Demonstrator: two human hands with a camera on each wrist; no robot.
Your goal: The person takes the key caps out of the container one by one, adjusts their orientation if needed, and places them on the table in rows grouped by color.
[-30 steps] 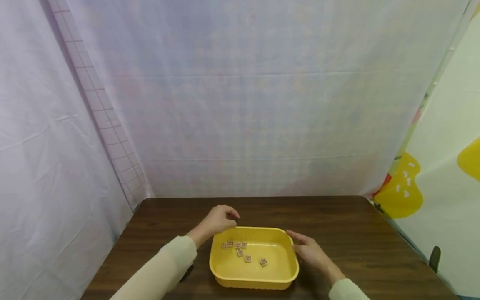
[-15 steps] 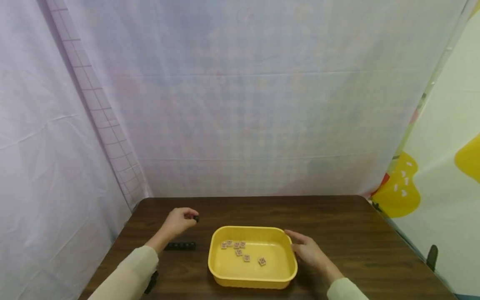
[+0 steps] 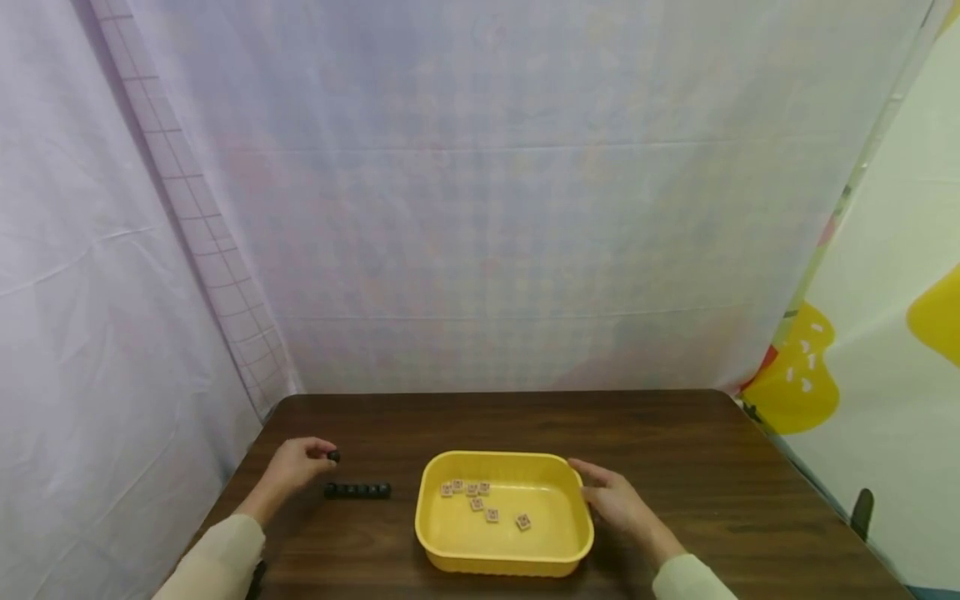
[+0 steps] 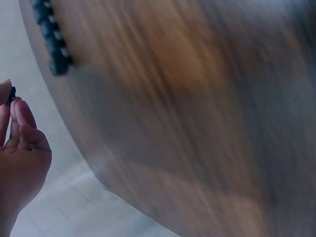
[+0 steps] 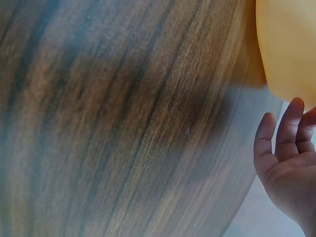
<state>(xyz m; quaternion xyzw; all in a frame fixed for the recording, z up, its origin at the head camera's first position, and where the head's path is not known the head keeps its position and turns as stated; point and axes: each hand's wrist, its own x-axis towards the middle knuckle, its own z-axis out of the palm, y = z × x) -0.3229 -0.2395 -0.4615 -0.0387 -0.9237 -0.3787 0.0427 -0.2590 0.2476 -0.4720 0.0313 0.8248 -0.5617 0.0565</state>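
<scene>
Step in hand, as judged: placement of the dark block [image 3: 333,456] near the dark row [image 3: 357,491] at lower left of the frame. The next move likely calls for aligning the block with the row's left end, then releasing. Left hand [image 3: 297,462]: thumb and fingers pinch the block, apparently raised. Right hand [image 3: 619,505]: fingers extended at the right side of the yellow tray [image 3: 504,566], lower centre.

Tray [image 3: 504,556] sits on table [image 3: 675,442], row of pieces [image 3: 357,492] to its left; tiles [image 3: 477,504] inside it, mostly back left, one nearer front right. Left hand [image 3: 296,463] holds small piece [image 3: 333,456] above table, behind the row's left end; right hand [image 3: 617,500] at tray's right side. Curtain [image 3: 487,208] behind table.
</scene>
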